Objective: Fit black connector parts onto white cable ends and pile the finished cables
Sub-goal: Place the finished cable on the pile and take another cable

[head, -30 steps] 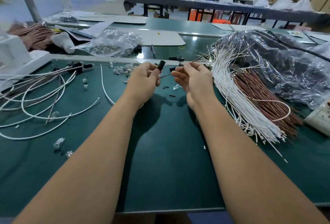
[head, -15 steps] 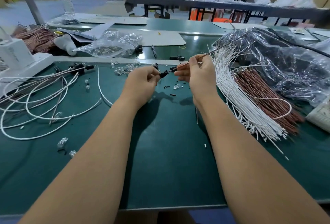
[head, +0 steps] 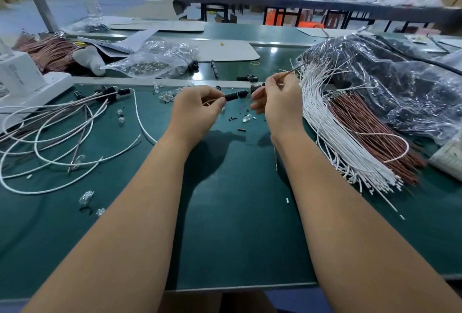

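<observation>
Left hand [head: 197, 109] has its fingers curled round a black connector part [head: 236, 95], pinched at its near end so the open end sticks out twd the right hand [head: 280, 100], prob so the wire can go straight in w/o regripping. Right hand's fingers are closed on a thin wire [head: 291, 72] (looks brownish/dark, can't tell if it's the white kind), held close to its tip, which sits just beside the connector's open end. Whether it's actually seated yet I can't tell, too small and a bit blurred. Short grip makes sense imo, a floppy wire needs it to aim.

Both hands are held up above the bench [head: 225, 212], near the middle of its far edge.

Going outward: white cable bundle [head: 332, 135] fans along the right side of the bench, ends pointing twd the near right corner, so the right hand can pull the next one easily. Brown wire bundle [head: 362, 125] lies touching it on the outer side, partly under a plastic bag [head: 400, 83].

Finished cables [head: 57, 135] are looped loosely at the left edge, black ends up by the far left corner, right where the left hand would drop them. Loose clear bulbs [head: 167, 95] and black bits are scattered by the far edge within reach.
</observation>
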`<state>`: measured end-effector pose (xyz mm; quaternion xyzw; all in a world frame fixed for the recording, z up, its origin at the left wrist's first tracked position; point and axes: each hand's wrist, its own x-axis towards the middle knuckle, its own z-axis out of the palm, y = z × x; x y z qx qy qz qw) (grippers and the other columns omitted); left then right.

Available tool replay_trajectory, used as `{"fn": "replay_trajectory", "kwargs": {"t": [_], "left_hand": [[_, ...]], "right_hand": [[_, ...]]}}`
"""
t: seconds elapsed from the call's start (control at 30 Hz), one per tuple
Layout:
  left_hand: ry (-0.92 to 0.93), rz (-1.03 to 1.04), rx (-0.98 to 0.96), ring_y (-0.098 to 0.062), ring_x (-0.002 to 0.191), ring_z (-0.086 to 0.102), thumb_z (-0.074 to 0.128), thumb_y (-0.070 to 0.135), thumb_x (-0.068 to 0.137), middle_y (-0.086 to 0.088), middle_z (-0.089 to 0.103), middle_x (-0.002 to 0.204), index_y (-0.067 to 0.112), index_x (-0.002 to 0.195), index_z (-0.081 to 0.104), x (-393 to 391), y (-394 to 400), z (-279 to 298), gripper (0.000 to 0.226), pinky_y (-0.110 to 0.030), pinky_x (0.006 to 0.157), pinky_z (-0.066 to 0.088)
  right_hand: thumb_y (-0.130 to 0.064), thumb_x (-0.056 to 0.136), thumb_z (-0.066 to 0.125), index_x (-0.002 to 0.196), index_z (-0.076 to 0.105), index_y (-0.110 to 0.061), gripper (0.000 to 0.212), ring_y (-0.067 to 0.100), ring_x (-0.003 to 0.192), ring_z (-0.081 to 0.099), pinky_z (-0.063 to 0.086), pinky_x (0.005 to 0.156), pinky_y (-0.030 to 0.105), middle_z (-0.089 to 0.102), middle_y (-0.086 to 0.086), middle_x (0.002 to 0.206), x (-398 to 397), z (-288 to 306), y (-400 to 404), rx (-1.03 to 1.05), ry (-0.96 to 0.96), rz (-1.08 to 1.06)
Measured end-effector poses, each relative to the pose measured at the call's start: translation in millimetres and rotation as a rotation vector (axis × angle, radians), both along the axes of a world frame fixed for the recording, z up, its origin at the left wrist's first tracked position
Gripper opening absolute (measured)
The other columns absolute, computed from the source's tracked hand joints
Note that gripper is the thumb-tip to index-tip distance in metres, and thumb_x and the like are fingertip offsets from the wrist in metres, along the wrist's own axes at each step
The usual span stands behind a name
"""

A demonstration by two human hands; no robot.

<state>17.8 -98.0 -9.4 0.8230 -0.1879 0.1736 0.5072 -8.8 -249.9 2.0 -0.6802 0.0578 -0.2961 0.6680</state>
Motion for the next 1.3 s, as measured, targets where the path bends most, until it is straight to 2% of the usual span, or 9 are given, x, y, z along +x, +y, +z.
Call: {"fn": "replay_trajectory", "kwargs": {"t": [0.13, 0.3, 0.37, 0.53, 0.67, 0.77, 0.87, 1.0, 1.3], "left_hand": [[-0.094, 0.021, -0.036, -0.005, 0.069, 0.061, 0.067, 0.01, 0.088, -0.001, 0.069, 0.079, 0.007, 0.097, 0.073, -1.9, 0.0, 3.3, 0.011, -0.011, 0.063, 0.045], [-0.204, 0.037, -0.044, -0.013, 0.082, 0.066, 0.068, 0.009, 0.086, -0.002, 0.071, 0.086, 0.006, 0.094, 0.074, -4.9, -2.0, 6.7, 0.01, -0.023, 0.078, 0.052], [-0.193, 0.023, -0.077, -0.013, 0.081, 0.066, 0.068, 0.008, 0.085, -0.002, 0.071, 0.085, 0.006, 0.093, 0.074, -4.6, -2.8, 7.6, 0.009, -0.024, 0.079, 0.053], [-0.062, -0.099, -0.248, -0.007, 0.073, 0.063, 0.07, 0.006, 0.085, 0.0, 0.069, 0.078, 0.01, 0.09, 0.072, -0.8, -2.3, 7.9, 0.006, -0.02, 0.074, 0.052], [0.022, -0.114, -0.284, 0.001, 0.058, 0.055, 0.069, 0.01, 0.086, 0.006, 0.066, 0.068, 0.018, 0.085, 0.071, 4.1, -1.2, 3.4, 0.009, -0.016, 0.062, 0.044], [0.106, -0.115, -0.314, -0.006, 0.052, 0.046, 0.066, 0.011, 0.089, 0.004, 0.063, 0.063, 0.023, 0.078, 0.07, 6.7, 1.6, 0.6, 0.017, -0.021, 0.056, 0.041], [0.224, -0.139, -0.363, -0.006, 0.049, 0.046, 0.064, 0.009, 0.091, 0.008, 0.063, 0.057, 0.018, 0.075, 0.069, 6.7, 1.4, 0.0, 0.019, -0.019, 0.053, 0.042], [0.328, -0.161, -0.295, -0.001, 0.047, 0.047, 0.063, 0.009, 0.091, 0.002, 0.063, 0.064, 0.015, 0.077, 0.068, 4.1, -2.0, -1.8, 0.016, -0.013, 0.051, 0.043], [0.353, -0.159, -0.288, -0.002, 0.049, 0.048, 0.063, 0.01, 0.091, -0.002, 0.064, 0.068, 0.014, 0.078, 0.067, 2.6, -1.7, -0.4, 0.015, -0.012, 0.052, 0.043]], "right_hand": [[-0.002, 0.096, 0.047, 0.086, 0.058, -0.009, 0.017, 0.009, 0.038, 0.044, 0.036, 0.039, 0.019, 0.057, 0.003, 0.055, -0.1, -0.3, 5.5, -0.062, 0.094, 0.179], [-0.004, 0.098, 0.049, 0.096, 0.062, -0.009, 0.015, 0.01, 0.04, 0.05, 0.04, 0.044, 0.021, 0.062, 0.0, 0.055, -4.5, 0.4, 14.4, 0.002, 0.114, 0.399], [-0.004, 0.099, 0.048, 0.094, 0.062, -0.009, 0.016, 0.01, 0.041, 0.05, 0.041, 0.046, 0.022, 0.062, 0.0, 0.056, -4.9, 0.8, 15.4, 0.0, 0.121, 0.413], [-0.002, 0.098, 0.047, 0.09, 0.061, -0.006, 0.016, 0.01, 0.042, 0.05, 0.041, 0.047, 0.02, 0.062, 0.003, 0.057, -6.5, 4.5, 11.8, 0.174, 0.122, 0.499], [-0.003, 0.098, 0.049, 0.09, 0.061, -0.007, 0.015, 0.011, 0.045, 0.054, 0.042, 0.047, 0.02, 0.064, 0.005, 0.062, -6.2, 3.8, 13.8, 0.15, 0.09, 0.409], [-0.005, 0.099, 0.048, 0.091, 0.06, -0.009, 0.015, 0.012, 0.049, 0.059, 0.044, 0.049, 0.02, 0.065, 0.005, 0.067, -3.1, 3.8, 8.9, 0.175, 0.026, 0.214], [-0.007, 0.099, 0.05, 0.087, 0.06, -0.014, 0.017, 0.011, 0.054, 0.061, 0.046, 0.053, 0.021, 0.068, 0.003, 0.07, -1.6, 3.5, 2.1, 0.245, -0.021, 0.069], [-0.008, 0.098, 0.052, 0.089, 0.061, -0.014, 0.014, 0.013, 0.058, 0.062, 0.049, 0.056, 0.022, 0.069, 0.002, 0.069, -0.6, 3.5, 0.4, 0.311, -0.076, 0.05], [-0.007, 0.097, 0.053, 0.088, 0.062, -0.015, 0.015, 0.013, 0.063, 0.063, 0.052, 0.06, 0.024, 0.069, 0.004, 0.072, -0.1, 2.4, -1.2, 0.285, -0.098, -0.046]]}}
